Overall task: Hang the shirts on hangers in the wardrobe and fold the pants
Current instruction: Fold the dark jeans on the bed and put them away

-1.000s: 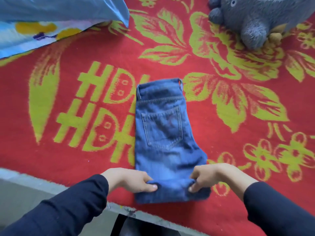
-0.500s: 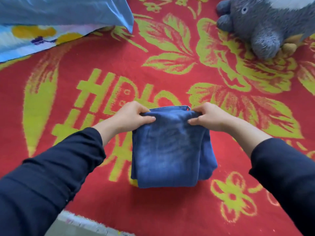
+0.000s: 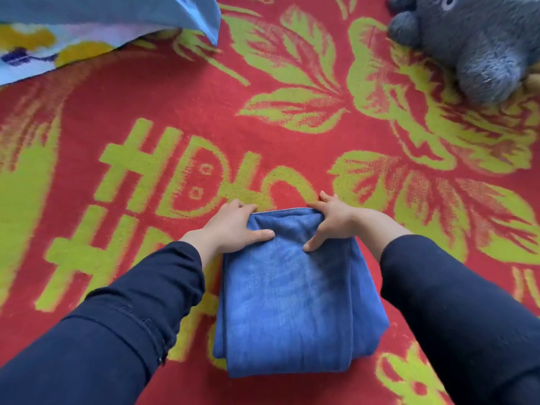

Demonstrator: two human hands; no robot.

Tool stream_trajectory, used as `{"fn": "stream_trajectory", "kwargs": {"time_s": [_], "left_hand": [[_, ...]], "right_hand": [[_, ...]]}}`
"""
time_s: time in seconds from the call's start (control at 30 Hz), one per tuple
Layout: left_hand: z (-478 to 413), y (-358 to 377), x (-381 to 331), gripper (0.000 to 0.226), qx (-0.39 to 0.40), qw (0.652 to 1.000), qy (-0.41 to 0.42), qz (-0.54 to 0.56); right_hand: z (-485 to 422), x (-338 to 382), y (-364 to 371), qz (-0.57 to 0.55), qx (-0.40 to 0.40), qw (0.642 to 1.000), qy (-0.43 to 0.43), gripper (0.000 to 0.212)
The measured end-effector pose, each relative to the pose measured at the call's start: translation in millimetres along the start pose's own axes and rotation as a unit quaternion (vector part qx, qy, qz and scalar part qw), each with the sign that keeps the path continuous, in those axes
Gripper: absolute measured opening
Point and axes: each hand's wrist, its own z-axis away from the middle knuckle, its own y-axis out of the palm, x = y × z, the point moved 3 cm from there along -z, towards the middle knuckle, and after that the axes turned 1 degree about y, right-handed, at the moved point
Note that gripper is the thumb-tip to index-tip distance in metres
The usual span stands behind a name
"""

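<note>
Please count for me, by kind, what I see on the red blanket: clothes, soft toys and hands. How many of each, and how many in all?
Jeans: 1, folded
Soft toy: 1, grey
Hands: 2, the left hand and the right hand, each gripping the far edge of the jeans
Total: 4

Matt, faded denim is seen on the jeans (image 3: 292, 302); blanket (image 3: 175, 106) is woven w/ rough, looped pile; plush toy (image 3: 482, 48) fuzzy; pillowcase (image 3: 102, 13) smooth thin cloth.
</note>
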Motion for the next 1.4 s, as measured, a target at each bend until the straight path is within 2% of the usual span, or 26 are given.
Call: {"fn": "stream_trajectory", "kwargs": {"time_s": [0.1, 0.17, 0.23, 0.33, 0.47, 0.53, 0.57, 0.67, 0.73, 0.8, 0.83, 0.93, 0.97, 1.13, 1.27, 1.4], "left_hand": [[8, 1, 0, 0.087, 0.034, 0.999, -0.008, -0.008], [19, -2, -6, 0.076, 0.066, 0.998, -0.014, -0.010], [31, -5, -12, 0.060, 0.090, 0.996, -0.012, 0.027], [52, 8, -14, 0.056, 0.125, 0.990, -0.015, 0.060], [85, 42, -10, 0.089, 0.129, 0.990, -0.027, 0.049], [103, 48, -11, 0.075, 0.115, 0.986, -0.013, 0.117], [117, 49, -13, 0.065, 0.104, 0.985, -0.011, 0.135], [166, 54, -13, 0.057, 0.043, 0.992, 0.001, 0.115], [211, 63, -14, 0.042, -0.002, 0.989, 0.014, 0.148], [263, 77, -14, 0.033, -0.043, 0.980, 0.001, 0.193], [289, 86, -15, 0.033, -0.068, 0.977, -0.006, 0.200], [365, 121, -22, 0.036, -0.139, 0.970, -0.014, 0.200], [389, 133, -25, 0.036, -0.163, 0.965, -0.019, 0.203], [510, 178, -16, 0.033, -0.289, 0.930, -0.086, 0.210], [600, 202, 24, 0.036, -0.330, 0.904, -0.144, 0.230], [690, 227, 81, 0.058, -0.358, 0.883, -0.208, 0.220]], "right_hand": [[5, 1, 1, 0.018, 0.048, 0.999, 0.008, 0.105], [17, 4, 4, -0.038, 0.041, 0.998, -0.007, 0.068], [31, 5, 12, -0.080, 0.044, 0.996, -0.022, 0.048], [56, 4, 39, -0.087, 0.055, 0.994, -0.028, 0.050], [95, 4, 77, -0.065, -0.028, 0.995, -0.077, 0.041], [120, 6, 88, -0.035, -0.082, 0.990, -0.114, 0.044], [135, 8, 93, -0.017, -0.105, 0.986, -0.128, 0.046], [180, 15, 108, -0.012, -0.145, 0.977, -0.155, 0.052], [209, 23, 119, -0.022, -0.146, 0.974, -0.173, 0.082], [237, 30, 133, -0.015, -0.140, 0.971, -0.191, 0.093], [253, 34, 141, 0.002, -0.131, 0.970, -0.206, 0.088], [303, 45, 170, 0.064, -0.092, 0.956, -0.272, 0.053], [320, 50, 180, 0.079, -0.082, 0.951, -0.289, 0.049], [393, 91, 230, 0.119, -0.108, 0.915, -0.371, 0.043], [432, 160, 283, 0.184, -0.094, 0.875, -0.438, 0.038], [465, 253, 349, 0.227, -0.073, 0.828, -0.507, 0.038]]}}
